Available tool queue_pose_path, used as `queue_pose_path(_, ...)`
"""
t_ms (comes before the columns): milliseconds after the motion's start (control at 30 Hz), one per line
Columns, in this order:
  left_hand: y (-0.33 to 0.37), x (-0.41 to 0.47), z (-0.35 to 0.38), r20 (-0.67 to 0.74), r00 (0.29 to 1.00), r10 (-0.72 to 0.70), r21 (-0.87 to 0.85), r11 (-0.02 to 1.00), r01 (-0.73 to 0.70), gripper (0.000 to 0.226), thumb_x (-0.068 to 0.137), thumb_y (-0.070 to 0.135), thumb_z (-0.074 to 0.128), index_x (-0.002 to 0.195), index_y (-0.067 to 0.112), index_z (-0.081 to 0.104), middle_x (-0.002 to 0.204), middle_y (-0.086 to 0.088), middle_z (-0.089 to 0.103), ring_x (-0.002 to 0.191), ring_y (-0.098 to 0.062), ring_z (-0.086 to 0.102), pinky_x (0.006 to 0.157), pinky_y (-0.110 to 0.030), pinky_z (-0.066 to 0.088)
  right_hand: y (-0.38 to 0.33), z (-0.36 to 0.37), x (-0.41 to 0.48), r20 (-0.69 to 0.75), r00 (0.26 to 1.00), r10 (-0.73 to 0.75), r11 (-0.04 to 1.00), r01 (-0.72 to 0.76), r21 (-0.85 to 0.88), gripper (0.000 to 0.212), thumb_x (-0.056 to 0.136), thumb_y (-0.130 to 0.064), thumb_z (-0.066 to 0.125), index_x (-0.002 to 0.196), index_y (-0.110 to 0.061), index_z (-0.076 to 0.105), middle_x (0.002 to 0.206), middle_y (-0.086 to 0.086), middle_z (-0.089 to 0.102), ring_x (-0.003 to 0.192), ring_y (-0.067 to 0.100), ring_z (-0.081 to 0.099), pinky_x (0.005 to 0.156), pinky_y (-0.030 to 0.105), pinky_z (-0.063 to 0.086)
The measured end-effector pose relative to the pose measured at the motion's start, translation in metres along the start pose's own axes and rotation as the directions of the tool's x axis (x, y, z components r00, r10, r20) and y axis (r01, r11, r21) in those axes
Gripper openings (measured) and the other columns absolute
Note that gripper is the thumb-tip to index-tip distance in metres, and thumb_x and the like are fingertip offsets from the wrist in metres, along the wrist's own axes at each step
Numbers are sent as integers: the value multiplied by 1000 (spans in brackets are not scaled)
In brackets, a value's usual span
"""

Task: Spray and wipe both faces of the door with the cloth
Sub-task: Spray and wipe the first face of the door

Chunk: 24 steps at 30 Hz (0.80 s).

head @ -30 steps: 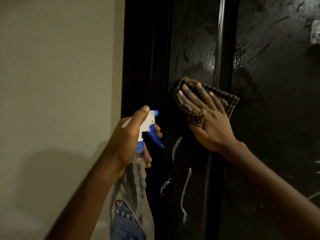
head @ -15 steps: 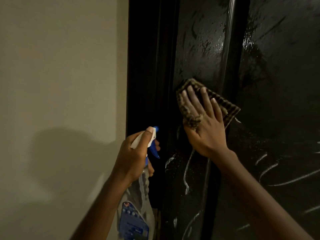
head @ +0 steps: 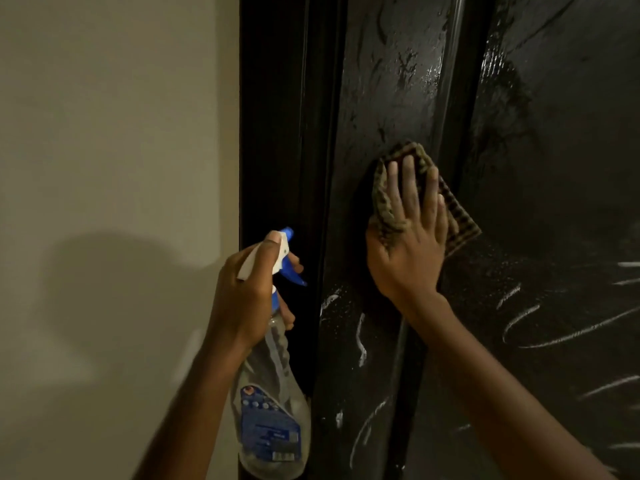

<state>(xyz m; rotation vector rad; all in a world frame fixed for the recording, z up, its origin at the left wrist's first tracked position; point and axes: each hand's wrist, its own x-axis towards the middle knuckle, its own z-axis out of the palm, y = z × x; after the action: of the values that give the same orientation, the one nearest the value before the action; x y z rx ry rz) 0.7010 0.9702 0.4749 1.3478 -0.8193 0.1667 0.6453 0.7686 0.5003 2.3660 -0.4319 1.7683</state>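
The door (head: 398, 81) is black and shiny wet, with white streaks (head: 360, 341) low down. The right hand (head: 408, 247) lies flat on a brown checked cloth (head: 457, 220). Its fingers are straight and press the cloth on the door's middle. The left hand (head: 242, 299) has a tight grip round the neck of a clear spray bottle (head: 270, 393), beside the pale wall (head: 104, 133).

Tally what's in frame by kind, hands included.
hands: 2 (left hand, right hand)
spray bottle: 1
checked cloth: 1
black door: 1
Total: 5
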Motion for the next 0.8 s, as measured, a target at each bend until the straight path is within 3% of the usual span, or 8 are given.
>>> queue_pose_path(100, 4, 3, -3, -36, 999, -7, -52, 999, 5, 57, 92, 54, 37, 89, 5, 67, 88, -8, 73, 37, -35, 55, 44, -34, 47, -13, 8, -4, 34, 984, -173, 982, 175, -72, 69, 100, -51, 29, 161, -23, 14, 167, -3, 3, 156, 23, -1, 125, 40, 1)
queue_pose_path(200, 6, 3, -5, -38, 999, 1, -77, 997, -4, 55, 96, 51, 38, 90, 4, 67, 89, -11, 71, 37, -35, 55, 40, -32, 47, 0, 19, -51, 169, 877, -450, 883, 465, -61, 65, 101, -51, 26, 160, -25, 20, 168, -3, 11, 156, 22, 5, 125, 39, 1)
queue_pose_path(267, 5, 1, -7, -39, 999, 7, -64, 998, -9, 54, 100, 48, 38, 90, 3, 66, 90, -11, 71, 37, -34, 55, 41, -32, 48, 17, 23, -83, 252, 799, -546, 815, 576, -62, 63, 101, -52, 22, 159, -27, 26, 167, -4, 18, 156, 20, 10, 125, 38, 8)
queue_pose_path(367, 4, -3, -14, -31, 999, -6, -57, 998, 5, 54, 96, 50, 39, 92, 4, 66, 89, -10, 71, 37, -36, 55, 41, -33, 48, 35, 19, -86, 237, 820, -522, 831, 551, -76, 63, 99, -55, 27, 157, -29, 31, 166, -6, 22, 155, 19, 13, 124, 37, 10)
queue_pose_path(500, 3, -6, -21, -27, 1000, -10, 2, 1000, 10, 50, 99, 48, 40, 94, 6, 67, 90, -7, 72, 37, -36, 56, 43, -35, 50, 20, 4, -16, 39, 963, -266, 959, 269, -87, 62, 102, -52, 20, 160, -28, 22, 167, -5, 16, 156, 19, 3, 125, 39, 5)
queue_pose_path(600, 6, -4, -21, -68, 998, -6, 50, 999, 9, 46, 105, 37, 38, 89, 4, 66, 88, -6, 71, 37, -36, 56, 45, -36, 48, -7, -6, 28, -5, 991, -131, 990, 131, -59, 66, 100, -48, 26, 161, -26, 20, 168, -4, 10, 155, 19, -1, 126, 40, 4)
queue_pose_path(700, 9, -5, -21, -83, 996, 10, 44, 999, -7, 48, 105, 40, 40, 87, 4, 65, 88, -7, 71, 36, -36, 56, 47, -41, 48, -16, 1, 13, 67, 942, -329, 942, 332, -45, 64, 103, -50, 24, 160, -23, 24, 168, -1, 14, 156, 21, 3, 126, 39, 4)
queue_pose_path(800, 12, -8, -18, -70, 997, 33, 34, 999, -31, 51, 96, 48, 40, 86, 4, 65, 86, -7, 70, 36, -39, 55, 45, -49, 48, -2, 15, -40, 201, 794, -573, 812, 584, 6, 62, 102, -50, 26, 159, -25, 28, 167, -2, 18, 156, 21, 10, 126, 38, 6)
